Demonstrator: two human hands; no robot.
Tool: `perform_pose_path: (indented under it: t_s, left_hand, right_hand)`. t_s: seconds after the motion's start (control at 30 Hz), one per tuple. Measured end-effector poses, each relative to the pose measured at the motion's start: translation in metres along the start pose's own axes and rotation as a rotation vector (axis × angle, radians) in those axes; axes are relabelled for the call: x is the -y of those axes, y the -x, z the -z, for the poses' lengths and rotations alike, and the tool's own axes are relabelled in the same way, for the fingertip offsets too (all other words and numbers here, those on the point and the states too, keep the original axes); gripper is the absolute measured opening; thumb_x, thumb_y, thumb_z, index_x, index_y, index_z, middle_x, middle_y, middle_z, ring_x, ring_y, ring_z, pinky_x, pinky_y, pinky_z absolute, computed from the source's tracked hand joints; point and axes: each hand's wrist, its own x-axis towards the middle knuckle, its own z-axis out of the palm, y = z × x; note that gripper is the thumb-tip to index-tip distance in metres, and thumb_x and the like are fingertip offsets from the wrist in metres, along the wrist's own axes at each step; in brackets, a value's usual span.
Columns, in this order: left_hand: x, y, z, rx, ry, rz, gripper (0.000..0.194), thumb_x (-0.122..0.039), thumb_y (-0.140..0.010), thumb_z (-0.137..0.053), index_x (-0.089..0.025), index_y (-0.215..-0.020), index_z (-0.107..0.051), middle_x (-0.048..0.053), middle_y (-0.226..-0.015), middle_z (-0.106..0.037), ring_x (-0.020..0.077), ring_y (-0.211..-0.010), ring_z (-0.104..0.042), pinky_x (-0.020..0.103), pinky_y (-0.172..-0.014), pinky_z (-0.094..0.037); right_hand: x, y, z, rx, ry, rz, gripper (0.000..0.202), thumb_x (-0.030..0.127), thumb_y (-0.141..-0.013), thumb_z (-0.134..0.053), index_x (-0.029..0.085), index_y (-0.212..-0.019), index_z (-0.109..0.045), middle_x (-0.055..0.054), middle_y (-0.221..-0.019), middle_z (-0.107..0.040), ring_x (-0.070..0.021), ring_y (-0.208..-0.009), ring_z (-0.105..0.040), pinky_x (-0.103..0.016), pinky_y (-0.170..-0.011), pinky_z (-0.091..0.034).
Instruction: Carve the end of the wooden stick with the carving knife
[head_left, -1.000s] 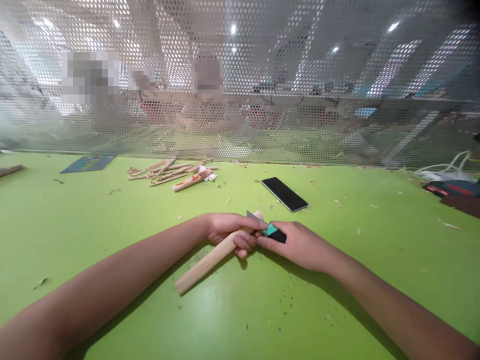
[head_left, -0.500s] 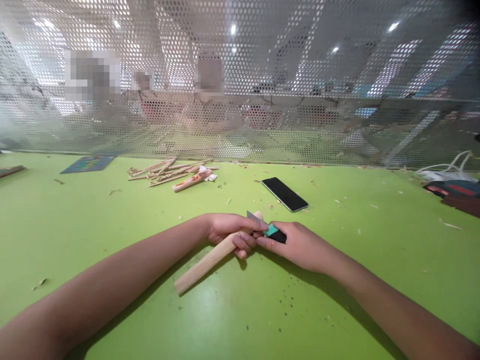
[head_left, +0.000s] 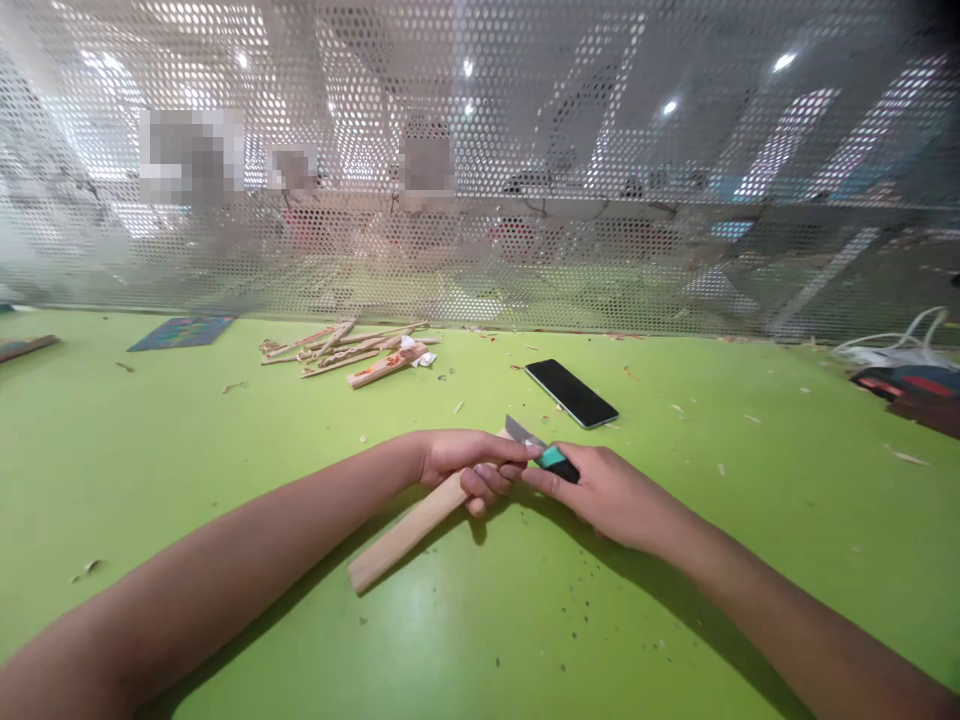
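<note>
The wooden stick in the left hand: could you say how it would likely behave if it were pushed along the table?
The wooden stick looks straight and stiff, so it should slide as one piece. Its end looks squared, so it probably would not roll. The green table appears smooth, so it might slip easily unless the left hand grips it.

I see a pale, square-edged wooden stick lying diagonally on the green table, near end lower left and resting on the surface, far end raised toward upper right inside my left hand, which grips it closed. My right hand holds a teal-and-black utility knife, its grey blade extended up-left, at the stick's far end above my left-hand fingers.
</note>
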Motion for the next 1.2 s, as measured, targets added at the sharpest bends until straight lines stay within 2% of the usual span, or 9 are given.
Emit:
perform_pose_path:
  t_s: [0.13, 0.33, 0.53, 0.73, 1.07, 1.2]
  left_hand:
    - [0.001, -0.002, 0.002, 0.033, -0.056, 0.020, 0.057, -0.066, -0.070, -0.082, -0.023, -0.064, -0.046, -0.011, -0.046, -0.031, 0.0055, -0.036, -0.022, 0.024, -0.044, -0.047]
    - [0.001, 0.001, 0.002, 0.104, -0.113, 0.066, 0.058, -0.069, -0.072, -0.079, -0.023, -0.062, -0.045, -0.010, -0.046, -0.033, 0.0062, -0.035, -0.026, 0.026, -0.045, -0.052]
    - [0.001, 0.001, 0.003, 0.130, -0.106, 0.045, 0.055, -0.065, -0.072, -0.081, -0.023, -0.063, -0.047, -0.010, -0.046, -0.033, 0.0067, -0.036, -0.027, 0.024, -0.047, -0.052]
    - [0.000, 0.000, 0.003, 0.155, -0.106, 0.048, 0.051, -0.062, -0.075, -0.080, -0.023, -0.065, -0.048, -0.010, -0.047, -0.034, 0.0069, -0.036, -0.027, 0.025, -0.047, -0.053]
    - [0.003, -0.005, 0.009, 0.203, -0.087, 0.056, 0.052, -0.062, -0.073, -0.082, -0.022, -0.066, -0.048, -0.011, -0.046, -0.035, 0.0062, -0.035, -0.030, 0.025, -0.049, -0.056]
    - [0.004, -0.006, 0.011, 0.216, -0.085, 0.053, 0.051, -0.061, -0.076, -0.080, -0.022, -0.066, -0.048, -0.011, -0.046, -0.036, 0.0063, -0.035, -0.031, 0.025, -0.050, -0.057]
  right_hand:
    - [-0.004, -0.003, 0.002, -0.079, 0.042, -0.067, 0.051, 0.071, -0.093, -0.052, 0.022, -0.077, -0.055, -0.003, -0.064, -0.064, -0.0202, -0.054, -0.059, -0.027, -0.048, -0.033]
    - [-0.001, -0.001, 0.000, -0.085, 0.029, -0.039, 0.049, 0.067, -0.092, -0.055, 0.022, -0.073, -0.052, -0.001, -0.064, -0.062, -0.0181, -0.057, -0.055, -0.026, -0.049, -0.032]
    - [0.004, 0.004, -0.001, -0.010, -0.006, 0.015, 0.038, 0.056, -0.095, -0.056, 0.021, -0.081, -0.060, -0.001, -0.071, -0.066, -0.0168, -0.060, -0.053, -0.026, -0.052, -0.033]
    - [0.006, 0.004, -0.001, 0.014, -0.021, 0.028, 0.034, 0.049, -0.095, -0.055, 0.020, -0.079, -0.059, -0.001, -0.071, -0.065, -0.0159, -0.060, -0.051, -0.026, -0.053, -0.033]
    - [0.004, 0.005, -0.002, 0.024, -0.027, 0.012, 0.034, 0.049, -0.096, -0.054, 0.018, -0.088, -0.067, -0.003, -0.073, -0.068, -0.0164, -0.059, -0.051, -0.026, -0.052, -0.033]
    - [0.004, 0.004, -0.003, 0.018, -0.041, 0.018, 0.032, 0.047, -0.095, -0.056, 0.018, -0.090, -0.068, -0.004, -0.079, -0.071, -0.0173, -0.062, -0.055, -0.027, -0.056, -0.037]
